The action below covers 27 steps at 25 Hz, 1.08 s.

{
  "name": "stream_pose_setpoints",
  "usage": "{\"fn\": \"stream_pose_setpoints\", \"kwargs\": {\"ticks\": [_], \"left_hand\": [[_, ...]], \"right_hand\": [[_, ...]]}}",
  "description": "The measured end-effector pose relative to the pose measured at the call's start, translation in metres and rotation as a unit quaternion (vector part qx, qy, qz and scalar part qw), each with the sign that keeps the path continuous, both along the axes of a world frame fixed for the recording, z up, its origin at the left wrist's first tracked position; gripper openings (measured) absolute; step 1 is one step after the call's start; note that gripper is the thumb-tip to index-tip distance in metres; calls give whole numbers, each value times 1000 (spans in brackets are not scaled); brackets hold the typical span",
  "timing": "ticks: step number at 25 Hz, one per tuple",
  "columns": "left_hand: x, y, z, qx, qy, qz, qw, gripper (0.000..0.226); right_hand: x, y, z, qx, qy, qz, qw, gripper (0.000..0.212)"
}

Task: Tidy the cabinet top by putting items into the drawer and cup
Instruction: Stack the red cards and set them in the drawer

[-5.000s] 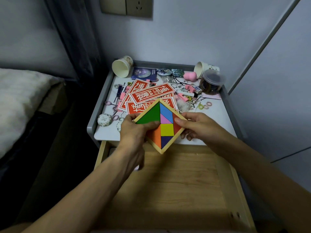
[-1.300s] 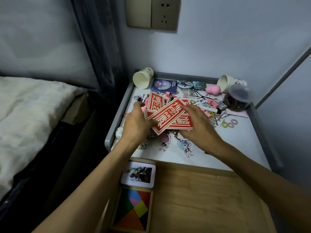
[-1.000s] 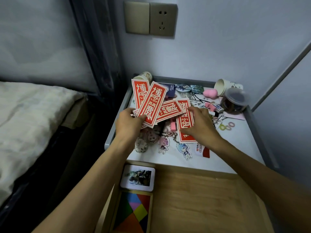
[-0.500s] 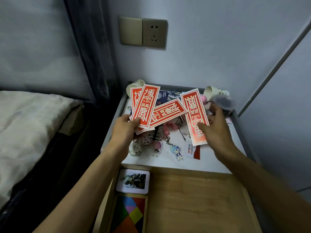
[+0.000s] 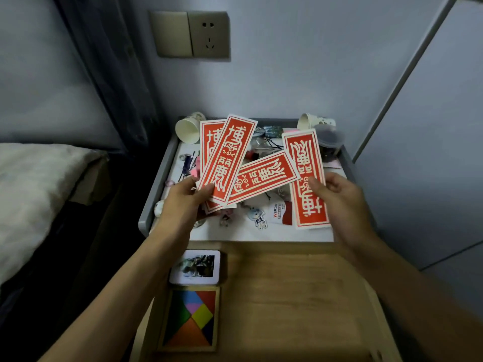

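Note:
My left hand (image 5: 184, 201) pinches a fan of three red paper slips (image 5: 230, 158) with cream characters, held above the cabinet top (image 5: 235, 231). My right hand (image 5: 339, 199) pinches one more red slip (image 5: 305, 178) by its long edge, upright and apart from the fan. Below, the wooden drawer (image 5: 287, 296) stands pulled out; a tangram puzzle (image 5: 192, 320) and a white-framed photo card (image 5: 196, 267) lie at its left side. A paper cup (image 5: 187, 129) lies tipped at the cabinet's back left, another paper cup (image 5: 309, 121) at the back right.
Small keychains, hair ties, clips and a red-white card (image 5: 282, 214) litter the cabinet top, partly hidden by the slips. A dark lidded jar (image 5: 329, 142) stands at the back right. A bed (image 5: 34, 192) lies to the left, a wall socket (image 5: 193, 35) above.
The tangram went from both hands into the drawer. Both hands then gathered the red slips off the cabinet top and lifted them; the right hand drew one slip away to the right.

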State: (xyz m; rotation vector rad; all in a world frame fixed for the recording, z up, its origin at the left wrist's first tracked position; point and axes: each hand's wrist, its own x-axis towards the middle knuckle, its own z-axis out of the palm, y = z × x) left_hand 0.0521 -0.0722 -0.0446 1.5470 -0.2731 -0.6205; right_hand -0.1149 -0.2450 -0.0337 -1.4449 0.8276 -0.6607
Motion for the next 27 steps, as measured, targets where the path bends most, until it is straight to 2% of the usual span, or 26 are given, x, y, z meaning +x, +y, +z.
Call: {"fn": "stream_pose_setpoints", "kwargs": {"ticks": [2, 4, 10, 14, 18, 22, 25, 27], "left_hand": [[-3, -3, -1, 1, 6, -10, 1000, 17], [-7, -6, -1, 11, 5, -32, 999, 16], [-7, 2, 3, 66, -25, -116, 991, 15], [-4, 8, 13, 102, -47, -190, 975, 35], [-10, 6, 11, 68, -2, -141, 988, 20], [-3, 5, 6, 24, 34, -46, 998, 20], [1, 6, 4, 6, 45, -13, 999, 17], [2, 6, 5, -4, 54, 3, 999, 24]], "right_hand": [[3, 6, -7, 78, -18, 36, 996, 23], [6, 12, -12, 95, -19, 57, 994, 25], [6, 11, -14, 68, -3, 48, 997, 23], [6, 16, -17, -1, 28, 74, 997, 29], [7, 19, -20, -17, 38, 77, 996, 28], [7, 11, -18, 10, 17, 55, 998, 15], [5, 5, -17, 32, 9, 35, 999, 13], [3, 2, -18, 32, 9, 19, 999, 13]]}}
